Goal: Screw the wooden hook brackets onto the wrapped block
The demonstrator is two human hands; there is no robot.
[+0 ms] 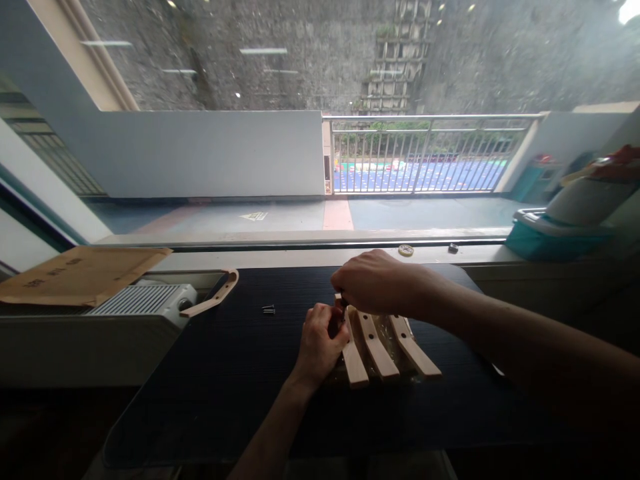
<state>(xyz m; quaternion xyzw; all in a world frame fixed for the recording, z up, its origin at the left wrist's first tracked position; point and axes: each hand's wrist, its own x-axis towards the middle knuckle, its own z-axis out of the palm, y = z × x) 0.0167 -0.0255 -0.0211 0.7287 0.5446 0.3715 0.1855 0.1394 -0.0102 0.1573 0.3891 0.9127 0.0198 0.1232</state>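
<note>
- Cardboard sheet (80, 273), far left, lying on a white radiator (145, 300).
- Tape roll (406, 250) on the far window sill (300, 257).
- Teal bin (550, 240) at the far right.

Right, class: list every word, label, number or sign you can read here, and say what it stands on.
No text reads clearly.
Cardboard sheet: dark print, too blurred to read.
Yellow triangle sign on the floor outside: symbol too small to read.
Wooden slats: no marks seen.

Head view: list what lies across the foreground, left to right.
Cardboard → heater → curved wood piece → screws → left hand → wooden slats → teal bin
</note>
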